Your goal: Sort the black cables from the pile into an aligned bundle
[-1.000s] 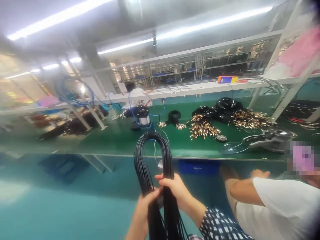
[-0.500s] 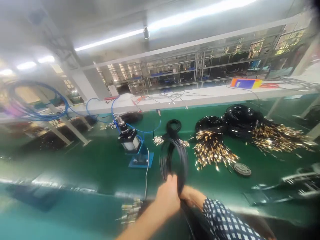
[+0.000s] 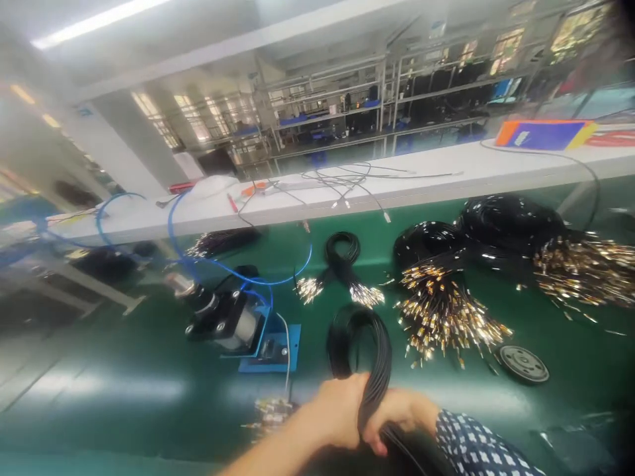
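Note:
A looped bundle of black cables (image 3: pixel 380 350) stands up from my two hands, its loop pointing away from me over the green bench. My left hand (image 3: pixel 342 406) is closed around the left side of the bundle. Close against it, my right hand (image 3: pixel 397 413) grips the right side, its fingers curled under the cables. More black strands trail down toward the bottom edge, partly hidden by my forearms. Beside my left forearm lie several metal connector ends (image 3: pixel 270 413). Just beyond the loop rests a smaller coiled cable bundle (image 3: pixel 342 254) with silvery ends.
Large cable bundles (image 3: pixel 431 241) with gold-coloured ends lie on the right, near a round metal disc (image 3: pixel 523 363). On the left stands a pneumatic press (image 3: pixel 233 327) with blue tubing. A white shelf (image 3: pixel 426 172) along the back carries loose cables and a colourful box (image 3: pixel 543 135).
The view has come closer and shifted. My hands have drawn together, and the cable loop looks tighter and lower than the looser, blurred loop before.

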Motion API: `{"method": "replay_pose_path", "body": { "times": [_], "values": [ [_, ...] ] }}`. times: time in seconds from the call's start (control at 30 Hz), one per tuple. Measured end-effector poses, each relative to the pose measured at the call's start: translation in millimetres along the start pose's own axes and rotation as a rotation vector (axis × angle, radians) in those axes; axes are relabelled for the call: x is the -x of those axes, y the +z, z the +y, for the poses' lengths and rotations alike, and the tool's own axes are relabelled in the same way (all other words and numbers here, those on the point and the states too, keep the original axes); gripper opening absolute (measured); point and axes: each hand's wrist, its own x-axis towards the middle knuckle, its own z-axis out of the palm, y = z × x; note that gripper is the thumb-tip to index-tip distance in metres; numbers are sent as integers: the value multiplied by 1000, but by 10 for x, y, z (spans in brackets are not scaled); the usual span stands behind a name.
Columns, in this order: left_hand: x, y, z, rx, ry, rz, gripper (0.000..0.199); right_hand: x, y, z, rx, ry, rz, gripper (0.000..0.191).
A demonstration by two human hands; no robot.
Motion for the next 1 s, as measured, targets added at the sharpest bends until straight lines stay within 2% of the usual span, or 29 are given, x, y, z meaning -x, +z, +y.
{"method": "replay_pose_path", "body": {
  "times": [0.1,0.2,0.27,0.37,0.47,0.57,0.63,0.8,0.9,1.0],
  "values": [
    [-175,-150,-15,-49,-47,83,52,29,-96,-246,-100,-31,-21,17],
    [-307,-285,16,-17,-1,145,48,178,-199,-391,-176,-136,46,30],
    [-377,-351,22,-16,37,169,51,327,-279,-365,-121,-128,99,42],
    [-534,-431,-8,-65,30,147,61,506,-396,-211,47,-108,279,51],
    [-827,-560,-57,-103,-11,119,59,487,-540,-85,108,-147,467,60],
    [-1241,-794,-90,-133,-50,169,55,281,-782,-103,99,-192,682,65],
    [-1545,-1003,-101,-151,-79,215,56,108,-998,-224,37,-241,742,65],
    [-2292,-1608,-182,-239,-170,358,47,-327,-1649,-870,-161,-419,618,52],
    [-2726,-1933,-352,-268,-247,431,45,-660,-2073,-1287,-301,-399,537,48],
    [-3136,-2105,-606,-266,-297,474,38,-1050,-2426,-1525,-397,-324,520,45]
  ]
}}
